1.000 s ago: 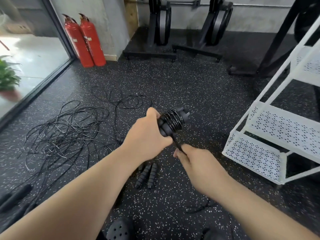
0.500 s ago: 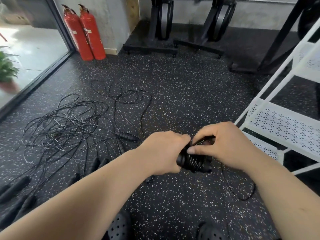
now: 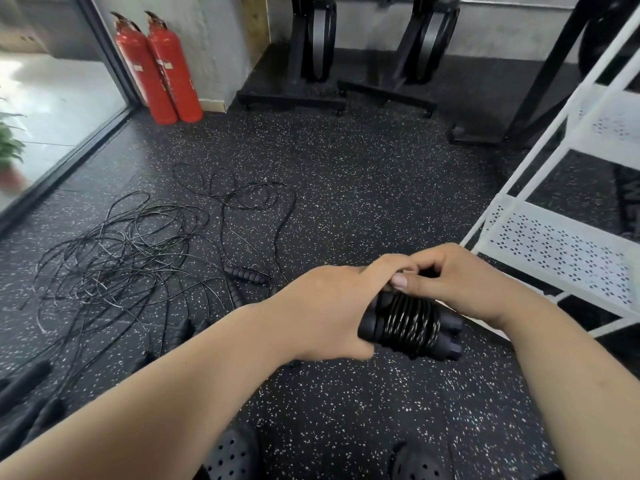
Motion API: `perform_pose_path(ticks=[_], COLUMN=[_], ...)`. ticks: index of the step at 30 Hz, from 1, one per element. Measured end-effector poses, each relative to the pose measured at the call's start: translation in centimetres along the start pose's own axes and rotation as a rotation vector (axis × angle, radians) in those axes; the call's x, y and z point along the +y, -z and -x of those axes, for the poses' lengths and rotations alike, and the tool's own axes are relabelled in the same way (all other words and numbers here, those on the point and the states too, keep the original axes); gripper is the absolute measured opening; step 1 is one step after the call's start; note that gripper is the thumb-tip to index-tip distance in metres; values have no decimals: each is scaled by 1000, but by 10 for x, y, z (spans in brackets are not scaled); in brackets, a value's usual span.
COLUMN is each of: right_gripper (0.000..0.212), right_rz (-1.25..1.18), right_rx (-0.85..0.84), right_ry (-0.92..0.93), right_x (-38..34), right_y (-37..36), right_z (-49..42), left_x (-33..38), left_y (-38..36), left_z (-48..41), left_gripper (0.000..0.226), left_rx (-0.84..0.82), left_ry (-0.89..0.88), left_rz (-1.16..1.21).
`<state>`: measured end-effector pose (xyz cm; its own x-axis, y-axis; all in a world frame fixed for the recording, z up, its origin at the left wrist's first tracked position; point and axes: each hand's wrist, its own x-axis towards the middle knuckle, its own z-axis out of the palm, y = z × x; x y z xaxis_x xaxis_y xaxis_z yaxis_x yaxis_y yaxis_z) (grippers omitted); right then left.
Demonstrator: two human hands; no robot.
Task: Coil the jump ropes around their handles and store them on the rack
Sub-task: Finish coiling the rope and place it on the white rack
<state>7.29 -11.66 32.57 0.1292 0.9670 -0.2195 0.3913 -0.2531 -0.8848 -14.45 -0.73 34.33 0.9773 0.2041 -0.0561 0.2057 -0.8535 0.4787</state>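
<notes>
A black jump rope bundle (image 3: 410,323), its cord wound in tight turns around the paired handles, is held low in front of me. My left hand (image 3: 329,310) grips the bundle's left end. My right hand (image 3: 460,282) curls over its top, thumb pressing on the coil by the left fingers. A tangle of loose black ropes (image 3: 131,258) lies on the floor to the left, with ribbed handles (image 3: 246,275) at its edge. The white rack (image 3: 561,247) with perforated shelves stands to the right, just beyond my right hand.
Two red fire extinguishers (image 3: 159,67) stand at the far left wall beside a glass door. Black machine stands (image 3: 311,64) line the back wall. More black handles (image 3: 24,382) lie at the lower left. My black perforated shoes (image 3: 232,455) show at the bottom.
The bundle has come down and to the right, toward the rack. My right hand went from pulling the cord's tail below the handles to curling over the top of the coil.
</notes>
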Motion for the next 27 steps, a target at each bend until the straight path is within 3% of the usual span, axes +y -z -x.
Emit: perform_pose_path(ticks=[2, 5, 10, 13, 16, 19, 24, 27], right_gripper=[49, 31, 60, 58, 34, 27, 27, 34], right_rz=[-92, -265, -298, -16, 348, 518, 930, 1059], right_rx=[15, 107, 297, 331, 289, 233, 273, 299], right_ry=[-23, -30, -112, -72, -24, -30, -28, 20], right_x=[2, 3, -8, -7, -3, -8, -28, -34], right_y=[1, -10, -53, -69, -72, -78, -80, -72], right_z=[0, -1, -15, -19, -18, -14, -4, -2], left_x=[1, 1, -16, -32, -53, -72, -73, -71], left_y=[1, 2, 6, 6, 6, 7, -1, -4], left_z=[2, 6, 1, -3, -4, -3, -6, -10], left_gripper=[102, 102, 93, 83, 80, 83, 53, 41], left_rx=[41, 151, 255, 309, 383, 374, 319, 228], left_ry=[13, 63, 210, 318, 490, 637, 633, 610], left_rz=[155, 449, 696, 656, 512, 380, 189, 108])
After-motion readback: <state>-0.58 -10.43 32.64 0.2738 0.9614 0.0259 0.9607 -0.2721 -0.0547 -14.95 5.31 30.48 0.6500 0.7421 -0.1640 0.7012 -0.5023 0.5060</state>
